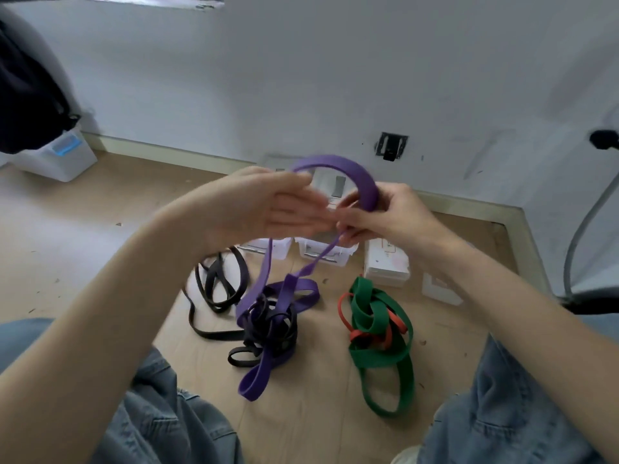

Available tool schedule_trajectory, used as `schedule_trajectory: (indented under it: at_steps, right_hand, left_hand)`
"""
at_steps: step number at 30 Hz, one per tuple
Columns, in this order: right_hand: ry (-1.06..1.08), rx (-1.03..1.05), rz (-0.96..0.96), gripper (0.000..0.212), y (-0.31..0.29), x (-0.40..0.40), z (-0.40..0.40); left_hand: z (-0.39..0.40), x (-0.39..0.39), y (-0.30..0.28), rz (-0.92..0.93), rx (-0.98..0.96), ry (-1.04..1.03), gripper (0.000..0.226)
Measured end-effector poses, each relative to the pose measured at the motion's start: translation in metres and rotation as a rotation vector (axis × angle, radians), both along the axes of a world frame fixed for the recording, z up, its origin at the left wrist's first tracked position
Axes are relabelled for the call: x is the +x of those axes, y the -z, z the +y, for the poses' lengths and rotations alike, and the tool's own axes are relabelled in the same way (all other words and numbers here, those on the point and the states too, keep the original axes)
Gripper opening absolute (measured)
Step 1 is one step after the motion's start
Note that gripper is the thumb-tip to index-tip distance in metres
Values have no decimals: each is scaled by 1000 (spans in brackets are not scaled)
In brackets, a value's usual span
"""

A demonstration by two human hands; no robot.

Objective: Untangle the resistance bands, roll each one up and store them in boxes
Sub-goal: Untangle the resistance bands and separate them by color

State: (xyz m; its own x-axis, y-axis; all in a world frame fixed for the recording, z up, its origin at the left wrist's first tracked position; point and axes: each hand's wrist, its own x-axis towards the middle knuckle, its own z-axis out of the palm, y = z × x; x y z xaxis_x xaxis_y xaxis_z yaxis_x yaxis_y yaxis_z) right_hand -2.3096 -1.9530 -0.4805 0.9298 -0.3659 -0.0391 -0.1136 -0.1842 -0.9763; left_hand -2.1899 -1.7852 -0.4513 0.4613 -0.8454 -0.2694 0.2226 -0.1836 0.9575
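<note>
The purple band point(348, 175) arcs up between the two hands at chest height, and from there two strands drop down and toward the person into a knot on the floor point(100, 229). That vertical run is what the next pull depends on: the free part is high, the tangled part lies straight below and a little left of the hands.

The right hand point(388, 216) grips the band, its fingers curled round the wide arc where it bends over, and a thin strand leaves the underside of the same hand. The left hand point(268, 205) is flat, fingers straight and together, lying against the near end of the arc; it presses or guides rather than grasps. It is blurred, so exactly where it touches is hard to tell.

Below, the purple band winds through a black band point(268, 326), whose loose loops spread out to the left on the floor. Well apart to the right lies a second knot, a green band point(378, 316) threaded with a red band point(388, 336); neither hand is near it.

The boxes point(321, 254) stand beyond the knots, near the wall, partly hidden behind the hands.

By my reading the purple band is not yet free, and nothing is rolled. Lifting would likely drag the black band up too, so the left hand, being unoccupied, is better placed to go down and hold it.
</note>
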Motion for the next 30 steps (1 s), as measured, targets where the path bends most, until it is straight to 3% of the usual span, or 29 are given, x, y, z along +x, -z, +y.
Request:
schedule_trajectory:
  at_steps: [2,3,5,7,9,11,12,14,16,18,20,22,24,27,30]
  right_hand:
    - [16,1,-41,13,-9,-7,-6]
    - [-8,-60,-54,10,-11,-8,-7]
    - [-124,-116,-62,11,-14,-9,1]
    - [-241,-19,-150,12,-17,-9,12]
    - [-255,159,-287,5,-24,-10,14]
    - [-170,271,-355,8,-29,-12,0]
    - [-123,219,-330,9,-29,-14,-8]
    - [-81,-134,-96,11,-19,-16,-23]
    - [-122,-490,288,26,-5,-19,-36]
    - [-170,-611,505,60,0,-21,-43]
    - [-131,-532,462,106,-6,-20,-47]
    - [-113,-394,330,127,-15,-17,-43]
    - [-213,-367,255,119,-13,-14,-37]
    - [-440,-443,369,90,1,-14,-16]
    - [-469,-375,268,28,14,-12,2]
  left_hand:
    - [13,17,3,-449,259,-53,37]
    - [16,20,6,-558,290,-52,52]
    - [6,10,27,-572,180,97,86]
    - [-14,-17,64,-515,104,276,73]
    - [-22,-36,100,-438,166,229,44]
    - [-18,-33,123,-512,311,171,17]
    - [-14,-26,126,-623,423,194,8]
    - [-12,-8,117,-796,540,147,6]
    - [-14,7,85,-696,345,-42,9]
    - [-12,20,42,-679,97,-164,20]
    - [-8,26,17,-838,73,-178,22]
    - [-5,18,18,-1060,352,-98,23]
    - [-9,-3,34,-1160,582,160,19]
    - [-27,-25,41,-1208,384,260,20]
    - [-29,-15,31,-1165,198,97,18]
